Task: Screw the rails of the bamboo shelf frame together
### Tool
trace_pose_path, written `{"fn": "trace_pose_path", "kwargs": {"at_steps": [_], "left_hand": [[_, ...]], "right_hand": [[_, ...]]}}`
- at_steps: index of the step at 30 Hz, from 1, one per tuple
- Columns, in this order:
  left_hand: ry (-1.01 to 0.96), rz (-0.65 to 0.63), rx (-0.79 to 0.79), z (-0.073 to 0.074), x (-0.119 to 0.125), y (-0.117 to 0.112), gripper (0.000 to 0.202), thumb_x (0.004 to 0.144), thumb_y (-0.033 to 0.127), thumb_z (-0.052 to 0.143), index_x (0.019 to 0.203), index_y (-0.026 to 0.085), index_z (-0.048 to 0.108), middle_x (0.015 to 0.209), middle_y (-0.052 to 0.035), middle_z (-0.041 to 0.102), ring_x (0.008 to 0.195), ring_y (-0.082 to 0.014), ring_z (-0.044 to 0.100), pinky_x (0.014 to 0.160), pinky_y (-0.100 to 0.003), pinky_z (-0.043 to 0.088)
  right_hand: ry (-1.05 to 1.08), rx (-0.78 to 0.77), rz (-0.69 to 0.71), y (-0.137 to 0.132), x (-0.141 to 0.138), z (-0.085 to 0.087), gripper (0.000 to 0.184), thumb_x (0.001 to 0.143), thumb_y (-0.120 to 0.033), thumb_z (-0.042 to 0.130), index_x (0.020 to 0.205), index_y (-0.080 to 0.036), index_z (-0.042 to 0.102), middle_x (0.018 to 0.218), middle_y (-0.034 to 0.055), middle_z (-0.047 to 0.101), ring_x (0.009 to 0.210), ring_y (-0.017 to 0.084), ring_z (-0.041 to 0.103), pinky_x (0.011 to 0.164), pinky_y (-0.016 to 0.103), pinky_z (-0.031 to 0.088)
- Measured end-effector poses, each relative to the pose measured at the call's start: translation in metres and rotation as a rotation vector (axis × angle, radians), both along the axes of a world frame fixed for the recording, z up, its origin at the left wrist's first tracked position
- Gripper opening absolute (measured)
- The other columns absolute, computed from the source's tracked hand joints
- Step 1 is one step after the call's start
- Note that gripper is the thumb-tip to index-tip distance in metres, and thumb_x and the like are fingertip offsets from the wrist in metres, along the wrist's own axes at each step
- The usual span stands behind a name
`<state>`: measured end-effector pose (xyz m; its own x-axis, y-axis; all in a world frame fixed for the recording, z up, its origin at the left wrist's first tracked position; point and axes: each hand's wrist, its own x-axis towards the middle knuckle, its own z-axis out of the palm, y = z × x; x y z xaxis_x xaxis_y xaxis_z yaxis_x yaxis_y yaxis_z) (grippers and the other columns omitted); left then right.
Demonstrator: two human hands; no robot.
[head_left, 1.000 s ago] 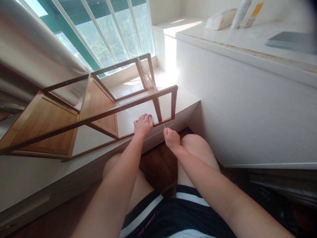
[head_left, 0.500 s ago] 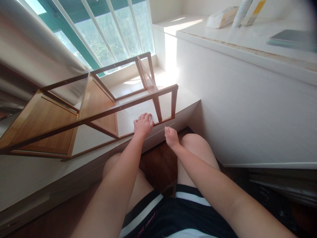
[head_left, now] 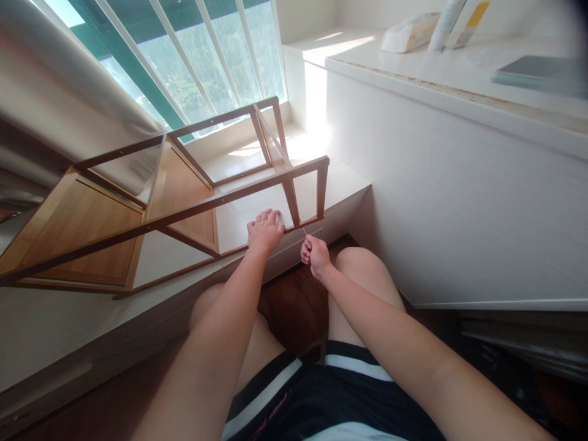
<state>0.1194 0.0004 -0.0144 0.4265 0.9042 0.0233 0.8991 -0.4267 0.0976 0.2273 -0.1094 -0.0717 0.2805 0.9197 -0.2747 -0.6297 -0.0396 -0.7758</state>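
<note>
A brown wooden shelf frame [head_left: 193, 211] lies on its side on the white window ledge. My left hand [head_left: 265, 229] is closed over its near bottom rail, fingers curled on the inner side. Just to the right, my right hand [head_left: 316, 254] is a fist around a screwdriver [head_left: 304, 231]. Only its thin shaft shows plainly; the handle is hidden in the palm. The shaft's tip meets the rail near the corner, below an upright crosspiece [head_left: 290, 199].
A white cabinet [head_left: 441, 196] rises on the right, with a tissue pack [head_left: 408, 33], a tube [head_left: 445, 24] and a dark flat object [head_left: 537, 73] on top. A barred window [head_left: 206, 55] and a curtain [head_left: 78, 79] stand behind. My knees [head_left: 367, 275] are close below the ledge.
My right hand has turned about the screwdriver's shaft, and its curled fingers now show more to the left. My left hand and the wooden frame have stayed in place.
</note>
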Motion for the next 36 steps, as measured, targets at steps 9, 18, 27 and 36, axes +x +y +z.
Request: {"fn": "trace_pose_path", "kwargs": {"at_steps": [9,18,27,36], "left_hand": [[0.013,0.004,0.006,0.001,0.0,-0.001,0.044,0.089,0.041,0.028,0.13,0.036,0.041,0.146,-0.0005,0.039,0.132,-0.0222,0.034,0.102,-0.047,0.032],[-0.006,-0.009,0.006,-0.001,0.0,0.001,0.043,0.089,0.041,0.027,0.129,0.037,0.042,0.144,-0.0008,0.041,0.131,-0.0231,0.035,0.101,-0.048,0.032],[-0.006,-0.011,0.012,-0.003,-0.001,0.001,0.043,0.089,0.041,0.028,0.129,0.036,0.042,0.145,-0.001,0.04,0.131,-0.0236,0.035,0.101,-0.049,0.033],[0.005,-0.012,0.013,-0.004,-0.002,0.002,0.043,0.089,0.042,0.028,0.13,0.036,0.042,0.145,-0.0006,0.04,0.131,-0.0231,0.035,0.101,-0.047,0.033]], "right_hand": [[-0.038,-0.007,-0.036,-0.007,-0.004,0.0,0.034,0.083,-0.04,0.043,0.059,-0.023,0.026,0.04,-0.0091,0.029,0.032,0.006,0.023,0.034,0.02,0.018],[-0.276,-0.027,-0.106,0.0,-0.003,-0.012,0.037,0.085,-0.043,0.044,0.057,-0.022,0.031,0.041,-0.0077,0.031,0.036,0.006,0.025,0.037,0.02,0.021],[-0.38,-0.021,-0.127,0.006,0.001,-0.02,0.037,0.086,-0.043,0.043,0.057,-0.022,0.033,0.043,-0.0068,0.034,0.038,0.008,0.029,0.038,0.021,0.023],[-0.554,-0.039,-0.155,0.006,0.003,-0.02,0.039,0.087,-0.042,0.04,0.055,-0.022,0.034,0.045,-0.005,0.037,0.042,0.009,0.032,0.044,0.023,0.027]]}}
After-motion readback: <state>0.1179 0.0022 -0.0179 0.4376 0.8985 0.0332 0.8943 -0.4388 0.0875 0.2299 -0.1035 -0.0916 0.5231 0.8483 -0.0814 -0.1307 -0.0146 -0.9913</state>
